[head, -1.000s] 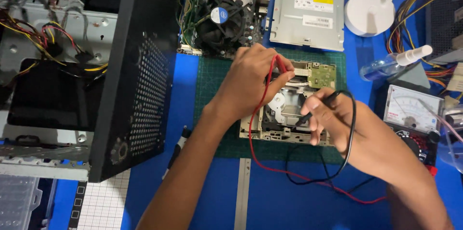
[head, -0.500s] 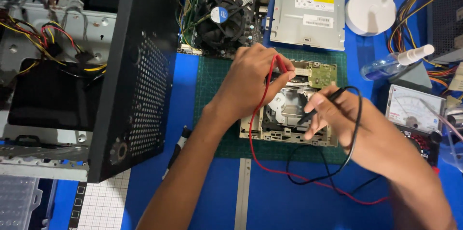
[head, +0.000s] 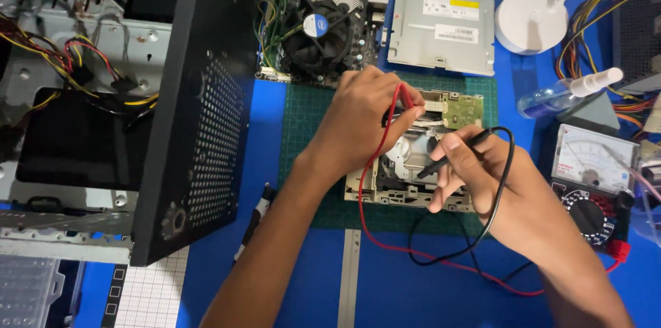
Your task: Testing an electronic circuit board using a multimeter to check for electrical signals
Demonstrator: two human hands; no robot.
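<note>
On the dark green cutting mat (head: 310, 114) at the middle of the blue counter (head: 392, 293) lies an opened grey optical drive mechanism (head: 406, 176) with a small green circuit board (head: 463, 110) at its far end. Over its far part, the left hand (head: 358, 121) has its fingers clamped on a thin red probe (head: 403, 97), whose red lead (head: 365, 225) loops toward the person. Just beside it, the right hand (head: 475, 176) pinches a black probe (head: 454, 152), tip down on the mechanism, its black lead (head: 506, 183) arcing around the wrist. Right of them sits an analogue multimeter with a white dial face (head: 593, 176). Beyond the mat lie a motherboard with a round fan cooler (head: 317, 28) and a closed silver drive (head: 444, 22); a black perforated computer case (head: 200, 108) stands at left.
</note>
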